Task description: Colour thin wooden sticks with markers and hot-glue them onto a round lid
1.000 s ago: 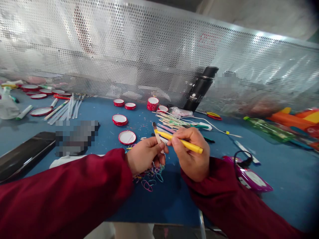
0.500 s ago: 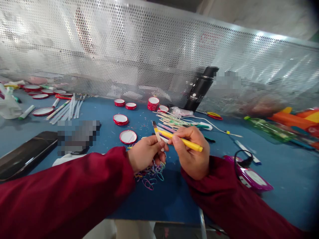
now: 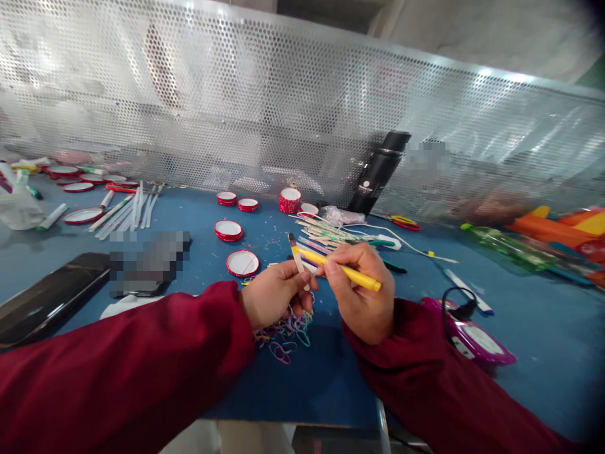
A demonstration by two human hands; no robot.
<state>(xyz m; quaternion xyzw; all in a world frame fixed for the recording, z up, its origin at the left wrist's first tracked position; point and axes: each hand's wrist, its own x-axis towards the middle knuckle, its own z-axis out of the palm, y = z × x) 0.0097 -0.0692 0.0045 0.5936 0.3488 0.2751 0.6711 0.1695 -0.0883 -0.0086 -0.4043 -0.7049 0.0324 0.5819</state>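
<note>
My left hand (image 3: 276, 293) is closed around a flat wooden stick (image 3: 295, 252) that points up and away. My right hand (image 3: 362, 293) grips a yellow marker (image 3: 347, 272) like a pen, its tip resting on the stick near the stick's upper end. Both hands hover just above a heap of coloured rubber bands (image 3: 283, 334) on the blue table (image 3: 307, 378). Dark red sleeves cover both arms.
Beyond the hands lie a pile of coloured sticks (image 3: 326, 232), red-rimmed lids (image 3: 242, 262), a black bottle (image 3: 377, 172) and scissors (image 3: 401, 221). A black phone (image 3: 42, 299) lies at left, a purple pouch with cable (image 3: 472, 334) at right. A perforated metal screen (image 3: 283, 113) closes the back.
The hands hold nearly the same pose; the marker tip has shifted only slightly on the stick. The view has tilted a little.
</note>
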